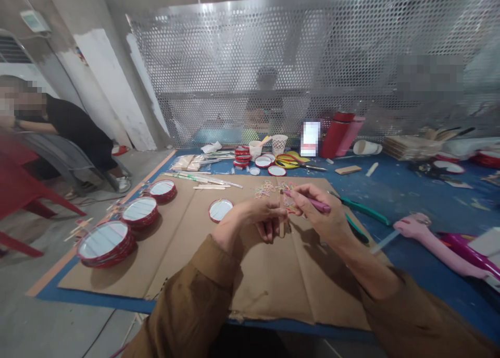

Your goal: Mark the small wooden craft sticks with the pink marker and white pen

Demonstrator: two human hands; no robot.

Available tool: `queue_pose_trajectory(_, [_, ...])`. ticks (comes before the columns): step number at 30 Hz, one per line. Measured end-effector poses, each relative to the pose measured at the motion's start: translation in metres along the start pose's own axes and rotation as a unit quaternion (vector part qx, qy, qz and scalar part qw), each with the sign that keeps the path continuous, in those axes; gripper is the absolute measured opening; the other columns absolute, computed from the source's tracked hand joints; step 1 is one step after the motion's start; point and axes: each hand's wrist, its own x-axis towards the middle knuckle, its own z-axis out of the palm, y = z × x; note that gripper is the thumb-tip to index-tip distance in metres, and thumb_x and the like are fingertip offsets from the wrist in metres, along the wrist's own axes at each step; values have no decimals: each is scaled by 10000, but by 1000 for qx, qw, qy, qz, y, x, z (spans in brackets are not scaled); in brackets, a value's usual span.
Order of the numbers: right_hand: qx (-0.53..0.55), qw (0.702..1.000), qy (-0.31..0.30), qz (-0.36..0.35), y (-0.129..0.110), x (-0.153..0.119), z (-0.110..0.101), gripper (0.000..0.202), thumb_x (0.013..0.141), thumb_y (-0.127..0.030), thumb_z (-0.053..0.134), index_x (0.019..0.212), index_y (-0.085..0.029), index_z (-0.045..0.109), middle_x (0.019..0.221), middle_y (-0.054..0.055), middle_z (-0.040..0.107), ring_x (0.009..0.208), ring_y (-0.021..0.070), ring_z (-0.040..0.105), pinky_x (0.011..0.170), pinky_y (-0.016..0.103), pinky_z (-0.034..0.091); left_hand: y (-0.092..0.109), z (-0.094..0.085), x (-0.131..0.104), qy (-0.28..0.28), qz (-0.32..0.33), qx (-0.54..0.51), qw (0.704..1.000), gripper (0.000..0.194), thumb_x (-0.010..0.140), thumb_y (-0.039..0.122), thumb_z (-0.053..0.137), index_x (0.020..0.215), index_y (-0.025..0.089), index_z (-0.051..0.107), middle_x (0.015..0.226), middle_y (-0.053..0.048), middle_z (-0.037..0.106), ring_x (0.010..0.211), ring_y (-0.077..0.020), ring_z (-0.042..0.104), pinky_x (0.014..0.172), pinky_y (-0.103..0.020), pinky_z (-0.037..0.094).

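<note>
My left hand [262, 214] pinches a small wooden craft stick [282, 229], held upright above the cardboard sheet [269, 285]. In my right hand [332, 222] is a purple pen [320, 206], its front end close to the top of the stick. Whether the pen touches the wood I cannot tell. Just beyond both hands lies a loose heap of coloured rubber bands [265, 188]. A red-rimmed round lid [220, 210] with a pale inside sits left of my left hand. Pliers with green handles [363, 210] rest beside my right hand.
Stacks of red-rimmed lids [105, 243] stand along the left side. Glue guns, one pink [437, 238], lie at right. Cups [278, 143], a lit phone [310, 139] and a red bottle [336, 136] stand before a perforated metal screen [234, 61]. A person [74, 123] sits at far left.
</note>
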Motion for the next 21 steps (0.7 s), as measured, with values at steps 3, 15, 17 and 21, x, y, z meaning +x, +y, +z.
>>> queue_pose_trajectory(3, [-8,1000,-5,-3,-3,0,0,326,921,-529,535,879,-227,650,702,22,662,609,159,584,562,277,473,1,0,1,16,-2,29,999,375,904,465,592,760,126,664,519,-54,628,510,-127,628,530,-211,534])
queue_pose_trajectory(15, [8,1000,-19,3,-10,1,1,323,911,-518,552,845,-217,650,716,28,668,635,159,605,577,273,475,4,0,0,-2,-16,51,999,344,941,421,542,770,136,630,552,-47,642,523,-122,624,553,-218,535])
queue_pose_trajectory(17, [18,1000,-11,5,-8,0,1,339,907,-539,558,871,-216,654,725,32,676,653,167,619,593,281,486,4,0,0,-9,-13,55,998,357,935,431,552,750,135,625,546,-43,637,520,-116,621,547,-210,531])
queue_pose_trajectory(21, [28,999,19,9,-3,0,1,386,901,-577,556,942,-206,655,746,45,688,671,181,633,604,295,496,7,-1,-5,-33,-26,71,997,394,928,462,556,773,110,637,557,-46,641,508,-109,619,534,-202,524])
